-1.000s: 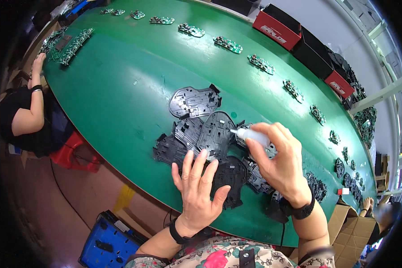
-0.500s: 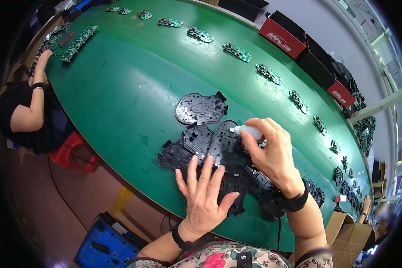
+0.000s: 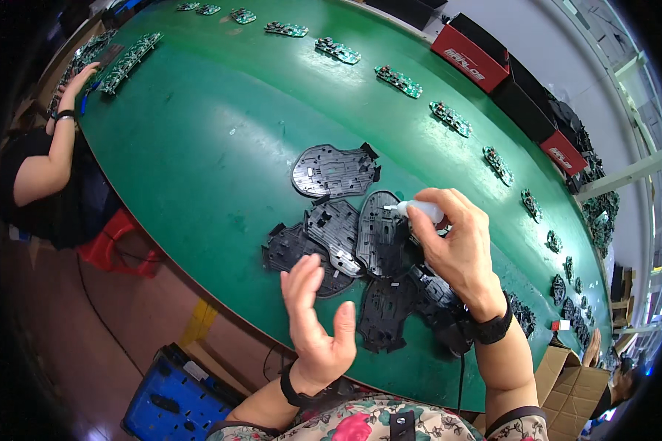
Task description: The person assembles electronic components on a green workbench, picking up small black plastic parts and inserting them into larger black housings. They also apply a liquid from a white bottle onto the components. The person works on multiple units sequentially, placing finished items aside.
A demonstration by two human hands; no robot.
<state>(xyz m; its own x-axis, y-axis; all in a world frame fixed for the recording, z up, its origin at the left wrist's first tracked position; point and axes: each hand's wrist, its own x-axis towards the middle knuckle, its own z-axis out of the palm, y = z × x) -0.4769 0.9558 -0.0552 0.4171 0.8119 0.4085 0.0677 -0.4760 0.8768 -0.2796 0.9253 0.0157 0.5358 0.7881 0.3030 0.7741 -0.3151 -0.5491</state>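
My right hand [image 3: 457,246] is closed round a small white squeeze bottle [image 3: 425,212], tilted so its nozzle points left. The nozzle tip is over the upper part of a black moulded plastic panel [image 3: 379,235]; whether it touches, I cannot tell. Nearer to me, my left hand [image 3: 316,334] is raised and empty, its fingers stretched out and the thumb apart. More black panels overlap around the middle one: one panel [image 3: 334,229] to its left, another [image 3: 385,314] below. A separate panel [image 3: 335,172] lies farther up. Dark parts beneath my right wrist are partly hidden.
Green circuit boards [image 3: 398,81] form a long curved row across the green table [image 3: 198,169]. A co-worker's arm [image 3: 62,140] reaches toward boards at the far left. Black-and-red boxes [image 3: 469,59] line the back edge. A cardboard box [image 3: 570,382] stands at right, a blue crate [image 3: 173,400] below left.
My left hand has lifted off the black panels and drawn back toward me, turning on its side. My right hand keeps the squeeze bottle at nearly the same spot on the panel.
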